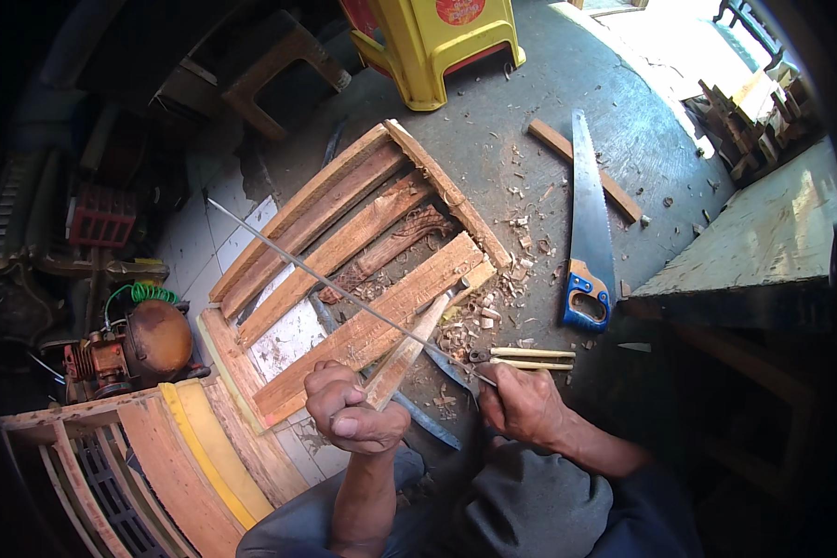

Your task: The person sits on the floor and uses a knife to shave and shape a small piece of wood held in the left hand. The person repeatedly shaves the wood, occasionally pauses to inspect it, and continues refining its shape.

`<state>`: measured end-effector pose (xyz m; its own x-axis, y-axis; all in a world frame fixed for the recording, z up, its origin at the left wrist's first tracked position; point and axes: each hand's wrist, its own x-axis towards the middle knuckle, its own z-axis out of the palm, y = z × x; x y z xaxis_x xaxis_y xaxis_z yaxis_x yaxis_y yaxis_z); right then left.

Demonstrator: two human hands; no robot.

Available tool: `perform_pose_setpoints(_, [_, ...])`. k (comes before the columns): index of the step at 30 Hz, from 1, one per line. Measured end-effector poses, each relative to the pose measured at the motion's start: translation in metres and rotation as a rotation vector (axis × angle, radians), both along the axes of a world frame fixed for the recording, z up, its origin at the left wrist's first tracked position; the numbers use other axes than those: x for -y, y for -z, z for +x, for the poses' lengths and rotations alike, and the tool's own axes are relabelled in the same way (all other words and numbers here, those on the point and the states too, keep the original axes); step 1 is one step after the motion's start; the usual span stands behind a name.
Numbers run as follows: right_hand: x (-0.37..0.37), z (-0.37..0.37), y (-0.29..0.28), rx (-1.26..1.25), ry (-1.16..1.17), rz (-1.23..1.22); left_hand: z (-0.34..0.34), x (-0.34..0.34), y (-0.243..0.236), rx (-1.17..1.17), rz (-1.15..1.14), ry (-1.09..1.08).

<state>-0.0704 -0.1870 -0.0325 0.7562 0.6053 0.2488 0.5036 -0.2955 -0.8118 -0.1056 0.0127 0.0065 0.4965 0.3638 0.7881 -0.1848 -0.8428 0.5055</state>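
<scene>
My left hand [358, 409] is closed around a pale wooden piece [405, 349] that slants up to the right over a slatted wooden frame [335, 237]; something small and metallic sits at its far end. My right hand [521, 405], also closed, grips the near end of a long thin metal rod [325, 279], which runs diagonally across the frame to the upper left. Beneath the slats part of a carved wooden piece [391, 246] shows. Wood shavings are scattered beside the frame, and two short pale sticks [530, 354] lie near my right hand.
A handsaw [586, 223] and a wood batten [581, 163] lie on the floor at right, beside a pale workbench [744, 237]. A yellow plastic stool [432, 51] stands behind. At left are a compressor [153, 339] and another curved wooden assembly [139, 437].
</scene>
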Motion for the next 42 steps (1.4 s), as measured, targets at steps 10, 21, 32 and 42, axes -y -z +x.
perform_pose_setpoints(10, [0.0,0.016,0.006,-0.142,-0.068,-0.375,0.004,-0.006,-0.002,0.044,-0.033,0.021])
perform_pose_setpoints(21, [0.005,0.013,0.001,-0.154,-0.015,-0.358,0.004,-0.004,-0.002,0.051,-0.079,-0.026])
perform_pose_setpoints(32, [-0.015,0.0,0.0,-0.129,0.018,-0.106,0.022,0.01,-0.031,-0.167,-0.216,-0.349])
perform_pose_setpoints(42, [-0.019,-0.005,0.012,-0.118,-0.011,-0.178,0.02,0.01,-0.031,-0.239,-0.254,-0.437])
